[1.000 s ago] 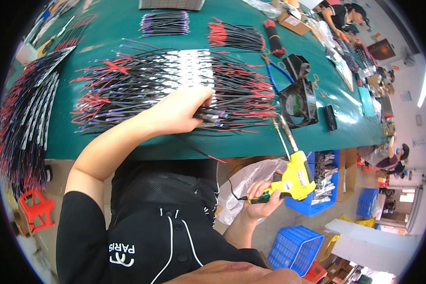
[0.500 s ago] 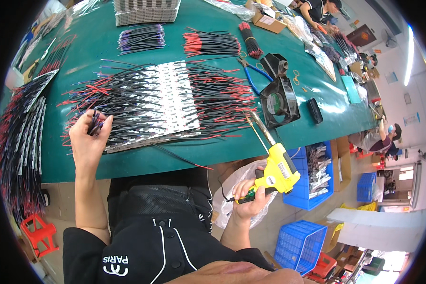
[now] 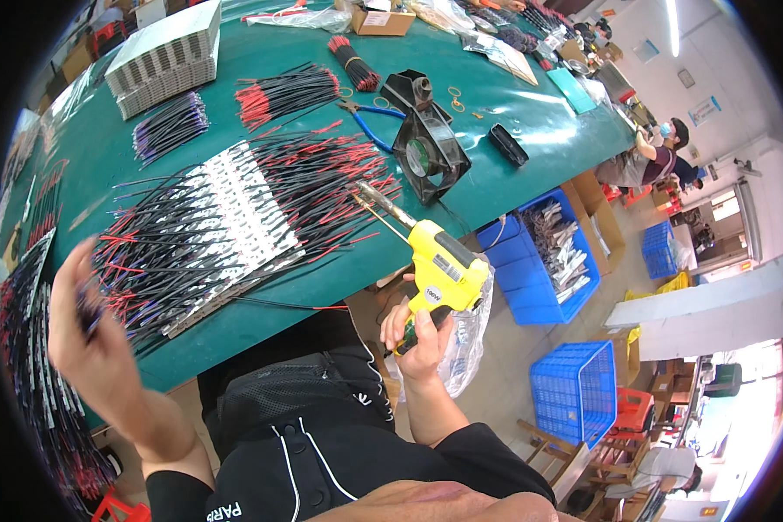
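Observation:
My right hand (image 3: 419, 337) is wrapped round the grip of a yellow soldering gun (image 3: 439, 261), its metal tip pointing up and left at the red-tipped wire ends. In front of me lies a panel of white circuit boards (image 3: 244, 204), with rows of black wires with red ends spreading from both sides. My left hand (image 3: 91, 348), smeared by motion, is off the panel's left edge. Between its curled fingers is a small bunch of dark purple-tipped wires (image 3: 88, 311), mostly hidden. One loose black wire (image 3: 291, 304) with a red end sticks out below the panel.
Wired board strips (image 3: 26, 348) hang over the table's left side. Beyond the panel are wire bundles (image 3: 287, 94), stacked white panels (image 3: 165, 56), blue-handled pliers (image 3: 370, 130) and a black fan (image 3: 431, 157). Blue crates (image 3: 574, 391) stand on the floor at right. Other people are farther off.
The view has swung to the right, so the table things sit farther left. My left hand has moved left, away from the panel's wires. The soldering gun stays in my right hand.

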A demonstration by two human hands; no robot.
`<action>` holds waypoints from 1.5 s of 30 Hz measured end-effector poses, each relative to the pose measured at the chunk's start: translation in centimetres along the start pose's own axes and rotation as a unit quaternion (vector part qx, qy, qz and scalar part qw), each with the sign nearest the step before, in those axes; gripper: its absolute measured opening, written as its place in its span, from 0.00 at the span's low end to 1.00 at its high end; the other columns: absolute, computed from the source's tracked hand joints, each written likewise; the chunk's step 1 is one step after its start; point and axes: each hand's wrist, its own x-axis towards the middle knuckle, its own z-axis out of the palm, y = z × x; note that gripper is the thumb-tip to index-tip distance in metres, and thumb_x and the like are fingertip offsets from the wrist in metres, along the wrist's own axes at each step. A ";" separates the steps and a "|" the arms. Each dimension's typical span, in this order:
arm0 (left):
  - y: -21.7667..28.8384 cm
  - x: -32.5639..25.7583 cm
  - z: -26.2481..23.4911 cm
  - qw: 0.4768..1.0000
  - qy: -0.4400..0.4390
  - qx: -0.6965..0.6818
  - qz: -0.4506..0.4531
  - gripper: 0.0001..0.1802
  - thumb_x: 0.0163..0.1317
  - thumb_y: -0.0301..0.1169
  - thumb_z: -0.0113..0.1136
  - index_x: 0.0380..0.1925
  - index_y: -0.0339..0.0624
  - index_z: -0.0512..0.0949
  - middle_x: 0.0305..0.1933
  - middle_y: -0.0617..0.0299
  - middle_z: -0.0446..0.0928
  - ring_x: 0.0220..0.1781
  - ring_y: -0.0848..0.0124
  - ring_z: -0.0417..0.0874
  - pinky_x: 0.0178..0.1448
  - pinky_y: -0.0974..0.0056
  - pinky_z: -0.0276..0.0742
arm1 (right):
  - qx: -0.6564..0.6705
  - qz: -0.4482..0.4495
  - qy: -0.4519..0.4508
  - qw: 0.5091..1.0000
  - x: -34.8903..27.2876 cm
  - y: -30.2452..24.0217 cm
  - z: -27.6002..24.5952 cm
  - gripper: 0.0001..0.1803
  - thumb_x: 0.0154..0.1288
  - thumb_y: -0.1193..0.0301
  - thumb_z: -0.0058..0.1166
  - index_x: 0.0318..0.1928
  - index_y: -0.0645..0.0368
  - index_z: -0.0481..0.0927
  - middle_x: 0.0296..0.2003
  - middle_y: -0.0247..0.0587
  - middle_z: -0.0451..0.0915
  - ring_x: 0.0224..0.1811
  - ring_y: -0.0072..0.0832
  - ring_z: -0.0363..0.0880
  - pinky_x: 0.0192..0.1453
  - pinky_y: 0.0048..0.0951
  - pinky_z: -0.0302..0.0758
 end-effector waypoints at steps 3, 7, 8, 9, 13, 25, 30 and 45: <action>3.6 3.3 6.6 0.990 -0.122 0.053 0.036 0.25 0.42 0.11 0.50 0.45 0.37 0.74 0.41 0.52 0.75 0.41 0.56 0.80 0.43 0.60 0.75 | -0.005 -0.009 0.010 1.000 -0.2 -0.3 -0.8 0.24 0.64 0.67 0.39 0.55 0.74 0.59 0.13 0.37 0.64 0.10 0.24 0.63 0.17 0.24 0.66; -5.0 3.2 15.7 0.957 -0.162 0.236 0.040 0.09 0.63 0.29 0.48 0.36 0.34 0.72 0.41 0.50 0.72 0.32 0.54 0.79 0.34 0.57 0.75 | 0.003 -0.007 0.004 1.000 -0.4 -0.1 -0.2 0.24 0.64 0.67 0.39 0.55 0.74 0.59 0.13 0.37 0.64 0.10 0.24 0.63 0.17 0.24 0.66; -6.6 2.8 16.8 0.944 -0.212 0.254 -0.006 0.09 0.63 0.29 0.48 0.34 0.33 0.73 0.41 0.49 0.72 0.34 0.53 0.79 0.37 0.55 0.75 | 0.000 -0.008 0.007 1.000 -0.4 0.0 -0.4 0.24 0.64 0.67 0.39 0.55 0.74 0.59 0.13 0.37 0.64 0.10 0.24 0.63 0.17 0.24 0.66; -8.7 2.1 17.2 0.944 -0.212 0.253 -0.005 0.09 0.63 0.29 0.48 0.34 0.33 0.73 0.41 0.49 0.72 0.34 0.53 0.79 0.37 0.55 0.75 | -0.007 -0.004 0.008 1.000 -0.5 0.0 -0.6 0.24 0.64 0.67 0.39 0.55 0.74 0.58 0.13 0.37 0.64 0.10 0.24 0.63 0.17 0.24 0.66; -10.8 1.0 17.7 0.923 -0.269 0.270 -0.061 0.07 0.59 0.28 0.51 0.32 0.34 0.74 0.40 0.48 0.72 0.36 0.51 0.79 0.40 0.52 0.74 | -0.017 0.006 0.013 1.000 -0.3 0.0 -1.3 0.25 0.64 0.67 0.39 0.55 0.74 0.58 0.13 0.37 0.64 0.10 0.24 0.63 0.18 0.24 0.67; -8.4 0.6 16.8 0.929 -0.254 0.261 -0.070 0.10 0.51 0.24 0.55 0.35 0.37 0.76 0.39 0.51 0.72 0.37 0.52 0.79 0.39 0.53 0.75 | -0.003 0.011 0.000 1.000 1.4 1.3 -0.6 0.25 0.65 0.68 0.39 0.55 0.76 0.57 0.14 0.37 0.64 0.11 0.23 0.64 0.18 0.24 0.66; -8.3 0.6 16.5 0.932 -0.256 0.244 -0.076 0.16 0.51 0.26 0.55 0.43 0.41 0.78 0.41 0.52 0.73 0.38 0.52 0.79 0.41 0.54 0.75 | 0.007 0.014 -0.006 1.000 1.5 1.0 0.0 0.25 0.65 0.68 0.40 0.55 0.75 0.57 0.14 0.38 0.64 0.11 0.24 0.64 0.18 0.24 0.66; -2.8 4.8 16.1 0.944 -0.250 0.212 0.033 0.07 0.53 0.24 0.50 0.33 0.36 0.75 0.37 0.49 0.74 0.35 0.53 0.80 0.39 0.55 0.77 | 0.057 0.019 -0.023 0.998 0.2 0.4 -0.9 0.24 0.64 0.70 0.42 0.56 0.74 0.57 0.15 0.37 0.66 0.12 0.23 0.65 0.19 0.23 0.66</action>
